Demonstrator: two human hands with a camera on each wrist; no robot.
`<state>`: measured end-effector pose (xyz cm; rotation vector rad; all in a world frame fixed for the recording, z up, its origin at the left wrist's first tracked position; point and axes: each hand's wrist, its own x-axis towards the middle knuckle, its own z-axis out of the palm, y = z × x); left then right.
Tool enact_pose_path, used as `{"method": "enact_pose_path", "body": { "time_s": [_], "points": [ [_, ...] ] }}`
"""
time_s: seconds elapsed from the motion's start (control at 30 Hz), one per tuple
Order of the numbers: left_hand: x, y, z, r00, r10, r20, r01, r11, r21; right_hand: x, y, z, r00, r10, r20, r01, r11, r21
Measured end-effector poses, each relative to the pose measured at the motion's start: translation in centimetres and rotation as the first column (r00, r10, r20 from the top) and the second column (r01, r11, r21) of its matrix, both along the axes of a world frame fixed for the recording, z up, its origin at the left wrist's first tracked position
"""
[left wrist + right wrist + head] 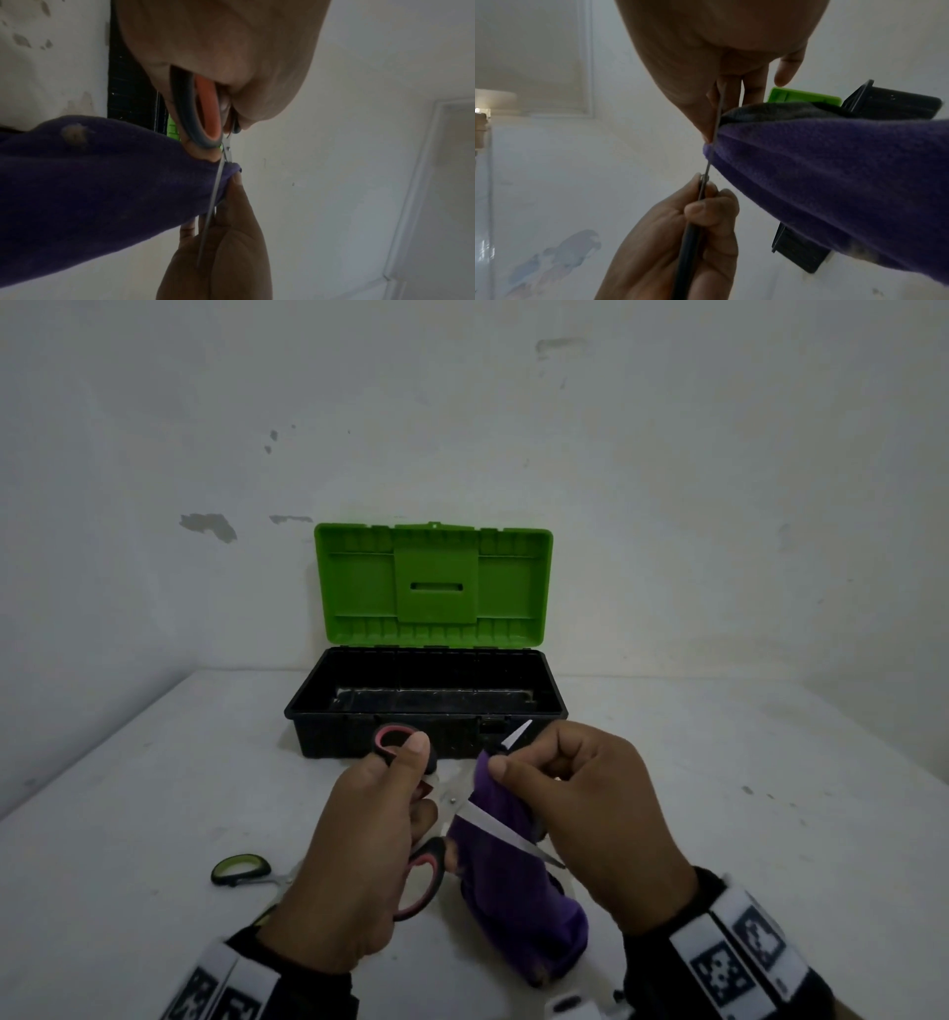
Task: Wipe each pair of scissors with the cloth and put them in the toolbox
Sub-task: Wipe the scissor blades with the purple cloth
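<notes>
My left hand (359,845) grips the black-and-red handles of a pair of scissors (426,875), whose blades are spread apart. The same red-lined handle (205,113) fills the left wrist view. My right hand (580,814) pinches a purple cloth (518,906) around the far blade, whose tip (518,730) sticks out above the fingers. The near blade (508,834) lies across the cloth. In the right wrist view the purple cloth (834,182) hangs beside the thin blade (712,146). A second pair of scissors with green-and-black handles (241,869) lies on the table at the left.
The black toolbox (426,706) stands open behind my hands, its green lid (434,585) upright against the wall. Its inside looks empty. The white table (744,788) stretches out on both sides.
</notes>
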<state>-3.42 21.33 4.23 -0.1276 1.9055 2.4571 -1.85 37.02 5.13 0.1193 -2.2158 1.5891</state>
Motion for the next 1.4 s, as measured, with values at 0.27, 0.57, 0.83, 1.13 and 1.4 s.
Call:
{"method": "enact_pose_path", "body": {
  "time_s": [0.27,0.57,0.83,1.13,1.4],
  "points": [
    [0.3,0.0,0.1,1.0,0.001,0.009,-0.001,1.0,-0.02,-0.2,0.4,-0.1,0.999,0.031,0.039,-0.027,0.994,-0.105],
    [0.7,-0.1,-0.2,0.998,-0.017,0.059,0.017,1.0,0.001,-0.4,1.1,-0.2,0.999,-0.011,0.04,0.019,0.979,-0.204],
    [0.1,-0.3,-0.7,1.0,0.018,-0.003,-0.018,0.997,-0.076,-1.5,2.8,1.0,0.993,-0.109,0.05,0.119,0.949,-0.293],
    [0.3,0.6,-1.3,0.99,0.036,-0.139,-0.067,0.972,-0.224,-0.5,0.6,-0.6,0.991,-0.131,0.006,0.129,0.985,0.113],
    [0.8,0.1,-1.2,0.969,0.02,-0.244,-0.096,0.948,-0.303,-3.0,3.0,-0.4,0.973,-0.221,0.059,0.226,0.97,-0.093]
  ]
}}
